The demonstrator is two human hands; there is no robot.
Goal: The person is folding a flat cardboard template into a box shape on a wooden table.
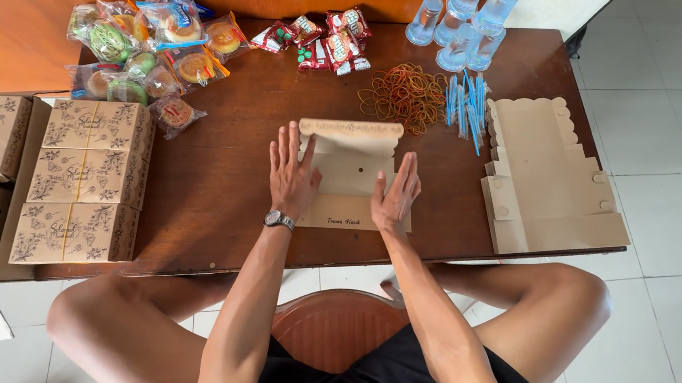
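On the brown table (219, 190), a flat cardboard box blank (348, 172) is pressed down by the open left hand (292, 175) and open right hand (395, 196), neither grasping.

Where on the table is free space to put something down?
Bare wood lies between the closed boxes and the left hand, below the snacks. A thinner strip runs between the right hand and the flat cartons. The far edge is crowded.
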